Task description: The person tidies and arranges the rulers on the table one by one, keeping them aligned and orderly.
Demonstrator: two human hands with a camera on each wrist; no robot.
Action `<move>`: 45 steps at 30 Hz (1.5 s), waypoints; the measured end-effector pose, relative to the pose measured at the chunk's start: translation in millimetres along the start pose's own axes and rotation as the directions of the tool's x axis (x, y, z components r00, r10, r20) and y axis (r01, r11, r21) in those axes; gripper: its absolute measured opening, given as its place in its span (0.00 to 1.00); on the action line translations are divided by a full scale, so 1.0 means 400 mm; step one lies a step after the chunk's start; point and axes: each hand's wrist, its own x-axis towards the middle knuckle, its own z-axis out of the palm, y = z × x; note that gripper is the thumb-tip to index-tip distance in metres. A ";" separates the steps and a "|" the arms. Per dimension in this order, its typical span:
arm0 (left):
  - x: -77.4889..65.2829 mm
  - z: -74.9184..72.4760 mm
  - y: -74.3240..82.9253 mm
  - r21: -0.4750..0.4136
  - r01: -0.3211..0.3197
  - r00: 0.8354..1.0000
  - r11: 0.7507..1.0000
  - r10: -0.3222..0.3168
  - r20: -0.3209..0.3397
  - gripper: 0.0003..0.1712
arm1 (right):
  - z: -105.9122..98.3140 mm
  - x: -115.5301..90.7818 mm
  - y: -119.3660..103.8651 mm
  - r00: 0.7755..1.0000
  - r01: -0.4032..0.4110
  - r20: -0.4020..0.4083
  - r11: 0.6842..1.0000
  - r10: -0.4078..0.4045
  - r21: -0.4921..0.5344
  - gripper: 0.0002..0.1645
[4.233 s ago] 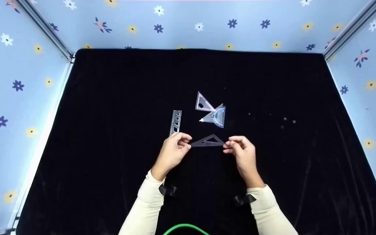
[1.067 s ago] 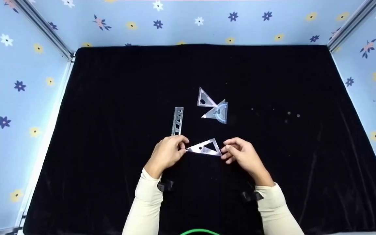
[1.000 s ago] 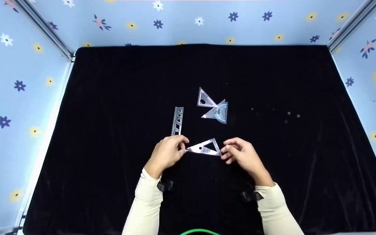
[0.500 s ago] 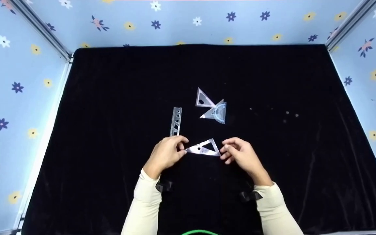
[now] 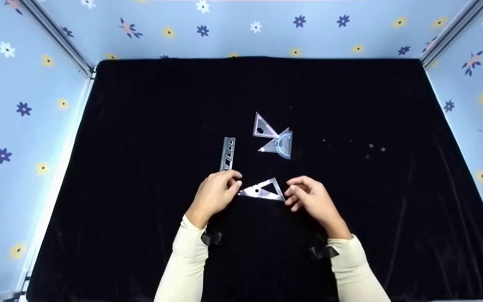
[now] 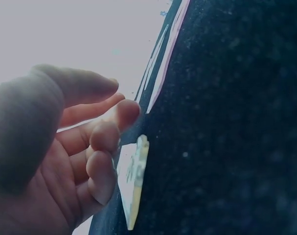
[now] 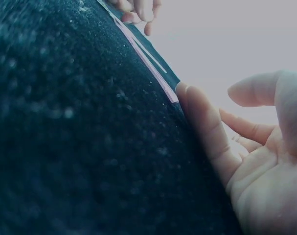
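A clear set square [image 5: 262, 191] with a triangular cutout lies flat on the black cloth between the two hands. My left hand [image 5: 214, 195] is just off its narrow tip, thumb apart from the loosely bent fingers. In the left wrist view those fingers [image 6: 104, 177] overlap the end of a clear ruler [image 6: 132, 181]. The ruler [image 5: 227, 153] stretches away from the hand in the head view, its near end hidden. My right hand [image 5: 310, 197] is beside the set square's right corner, fingertips close to it, thumb apart and nothing gripped.
Farther back, another set square [image 5: 263, 127] touches a blue-marked protractor [image 5: 284, 145], which overlaps a further set square [image 5: 269, 147]. Small specks [image 5: 377, 147] dot the cloth at the right. Flowered blue panels [image 5: 258, 42] wall the back and sides.
Held raised between both hands at first, the set square now lies flat and nearer the body. My left thumb and fingers have come off its tip; the right hand has barely moved lately.
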 end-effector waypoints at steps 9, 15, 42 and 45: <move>0.014 -0.004 0.009 0.009 -0.033 0.998 0.999 0.033 -0.062 0.09 | -0.009 0.004 -0.014 1.000 -0.011 -0.006 1.000 0.011 -0.020 0.14; 0.036 -0.012 -0.008 -0.072 -0.050 0.993 0.996 0.042 -0.114 0.09 | -0.015 0.006 -0.015 1.000 -0.010 -0.029 1.000 0.009 -0.028 0.13; 0.007 -0.030 -0.042 -0.103 0.100 0.980 0.990 -0.116 -0.163 0.08 | 0.014 -0.003 -0.003 1.000 0.005 -0.001 0.996 -0.005 -0.091 0.13; 0.003 -0.026 -0.040 -0.103 0.088 0.984 0.991 -0.103 -0.144 0.08 | 0.016 -0.005 -0.005 1.000 -0.002 -0.001 0.995 0.002 -0.096 0.13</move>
